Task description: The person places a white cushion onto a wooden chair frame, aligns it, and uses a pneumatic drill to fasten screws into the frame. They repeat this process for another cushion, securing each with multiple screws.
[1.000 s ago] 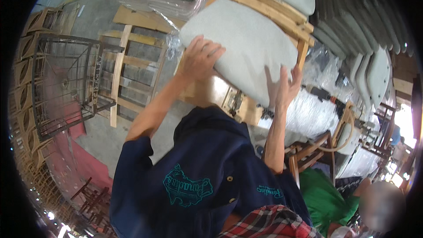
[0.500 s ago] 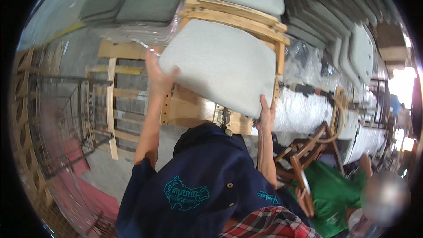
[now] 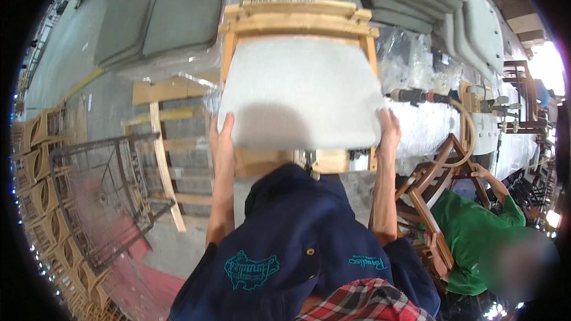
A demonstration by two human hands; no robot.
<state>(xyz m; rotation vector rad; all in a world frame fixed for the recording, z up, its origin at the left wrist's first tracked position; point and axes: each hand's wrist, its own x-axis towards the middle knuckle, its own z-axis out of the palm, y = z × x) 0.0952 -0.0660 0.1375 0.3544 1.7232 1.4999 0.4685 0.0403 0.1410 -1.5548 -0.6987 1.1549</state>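
Note:
A light grey upholstered seat pad (image 3: 300, 92), wider at its near end, lies level in front of me over a wooden jig (image 3: 297, 18). My left hand (image 3: 223, 139) holds its near left corner, thumb on top. At the near right corner, my right hand (image 3: 389, 134) grips the edge in the same way. The fingers beneath the pad are hidden. The jig's wooden rails show beyond the pad's far edge. Part of a metal clamp (image 3: 312, 160) shows below the near edge, and the pad covers most of the jig's base.
Stacks of dark grey pads (image 3: 184, 15) and more pads (image 3: 470, 35) stand at the far left and right. A pneumatic tool (image 3: 416, 95) with a hose lies to the right. A person in green (image 3: 476, 238) holds a brown chair frame (image 3: 431, 220). Wooden pallets (image 3: 160, 154) lie left.
The seat pad has turned from a slant to square with the jig and come slightly nearer. Both hands keep hold of it; the right has shifted rightward and up.

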